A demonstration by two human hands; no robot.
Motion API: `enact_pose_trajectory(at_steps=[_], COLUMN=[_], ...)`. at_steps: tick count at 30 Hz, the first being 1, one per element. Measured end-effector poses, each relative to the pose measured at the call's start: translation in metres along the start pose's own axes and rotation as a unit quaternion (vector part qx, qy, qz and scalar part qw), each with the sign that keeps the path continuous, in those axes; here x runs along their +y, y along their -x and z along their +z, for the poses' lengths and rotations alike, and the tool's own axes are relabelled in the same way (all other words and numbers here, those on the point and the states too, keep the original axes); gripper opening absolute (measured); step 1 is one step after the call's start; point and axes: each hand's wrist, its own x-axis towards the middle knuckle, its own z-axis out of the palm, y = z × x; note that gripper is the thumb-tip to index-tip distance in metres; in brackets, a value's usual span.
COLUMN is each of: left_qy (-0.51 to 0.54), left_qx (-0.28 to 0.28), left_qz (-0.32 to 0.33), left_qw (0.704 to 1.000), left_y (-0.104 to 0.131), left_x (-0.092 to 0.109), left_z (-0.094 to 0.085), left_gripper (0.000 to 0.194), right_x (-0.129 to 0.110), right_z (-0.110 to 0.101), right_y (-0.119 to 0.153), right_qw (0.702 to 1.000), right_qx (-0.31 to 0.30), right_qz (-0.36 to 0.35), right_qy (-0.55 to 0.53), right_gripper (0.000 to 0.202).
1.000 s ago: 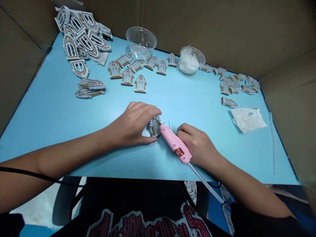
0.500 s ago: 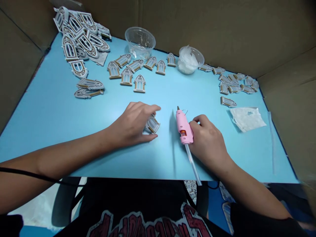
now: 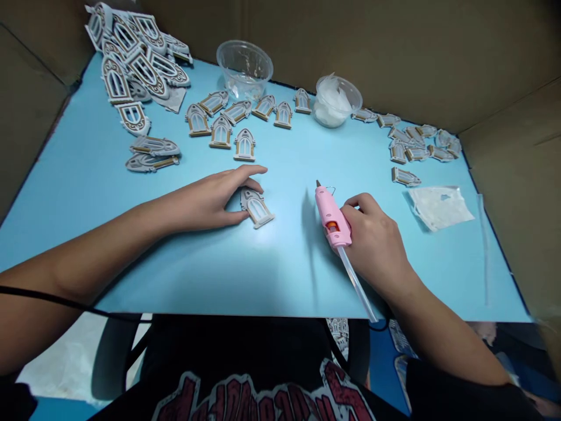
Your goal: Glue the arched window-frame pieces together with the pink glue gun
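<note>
My left hand (image 3: 214,199) is spread on the blue table beside a small arched window piece (image 3: 256,208), white and grey with gold trim. The piece lies tilted on the tabletop, its arched top between my thumb and fingers. The thumb tip is at its left edge, and one bent finger reaches over the top; whether they touch it is unclear. My right hand (image 3: 377,248) is wrapped round the handle of a pink hot glue gun (image 3: 333,217), nozzle pointing away from me. A clear glue stick (image 3: 357,283) sticks out of its back end.
Large ornate window pieces (image 3: 141,69) are heaped at the back left. Several small arched pieces (image 3: 221,133) stand mid-back, near a clear plastic tub (image 3: 244,61) and another tub (image 3: 350,96) holding white material. More pieces (image 3: 416,153), a white packet (image 3: 442,209) and a clear stick (image 3: 485,251) lie right.
My left hand has drawn back to the left and its fingers have come off more of the window piece, which sits further left and turned. The glue gun has tilted slightly in my right hand.
</note>
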Motion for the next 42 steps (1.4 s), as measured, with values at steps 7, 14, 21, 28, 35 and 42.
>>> enact_pose_trajectory(at_steps=[7, 14, 21, 28, 35, 42], left_qy=[-0.044, -0.041, 0.009, -0.026, -0.053, -0.056], left_qx=[0.045, 0.103, 0.06, 0.132, 0.167, 0.179], left_qz=[-0.012, 0.004, 0.015, 0.152, 0.195, 0.198], left_qw=[0.998, 0.994, 0.998, 0.979, 0.965, 0.962], left_y=[0.0, 0.004, 0.003, 0.002, 0.003, 0.003], left_x=[0.01, 0.001, 0.0, 0.018, 0.024, 0.025], left_z=[0.009, 0.01, 0.014, 0.036, 0.039, 0.04], left_gripper=[0.093, 0.107, 0.096, 0.089, 0.077, 0.073], right_x=[-0.005, -0.006, -0.013, -0.018, -0.02, -0.021], right_z=[0.005, 0.005, 0.01, 0.011, 0.009, 0.012], right_y=[0.001, 0.002, 0.003, 0.006, 0.006, 0.007], right_qw=[1.0, 0.998, 0.979, 0.977, 0.978, 0.978], right_qx=[-0.007, -0.006, -0.044, -0.016, 0.015, 0.032], right_qz=[0.001, -0.063, -0.156, -0.183, -0.195, -0.196], right_qy=[0.006, -0.028, -0.126, -0.11, -0.078, -0.059], right_gripper=[0.011, 0.009, 0.015, 0.028, 0.031, 0.029])
